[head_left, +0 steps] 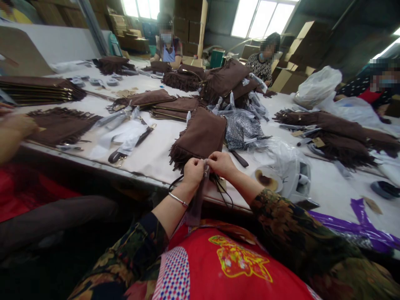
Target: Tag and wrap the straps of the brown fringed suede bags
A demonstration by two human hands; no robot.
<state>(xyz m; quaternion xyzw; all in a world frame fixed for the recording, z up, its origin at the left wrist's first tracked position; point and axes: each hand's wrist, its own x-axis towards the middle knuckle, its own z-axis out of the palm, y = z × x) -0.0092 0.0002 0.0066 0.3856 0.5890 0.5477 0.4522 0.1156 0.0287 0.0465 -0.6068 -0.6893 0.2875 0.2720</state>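
Observation:
My left hand [193, 171] and my right hand [222, 164] meet at the table's front edge, thumbs and fingers pinched together. Between them is the top of a narrow, see-through plastic sleeve [197, 202], which hangs down toward my lap. Just beyond my fingers lies a brown fringed bag [203, 131], its fringe toward me. Thin dark cords [223, 191] and a tan tag [221, 184] dangle below my right hand. My fingertips hide the exact spot being gripped.
Right of the bag lie a grey speckled cloth [242, 127], a tape roll [267, 179] and purple plastic [359, 225]. Leftward are a wrapped strap [131, 139] and a fringed bag [64, 125] near a co-worker's hand [15, 129]. Brown bags [225, 81] are piled behind; other people sit across.

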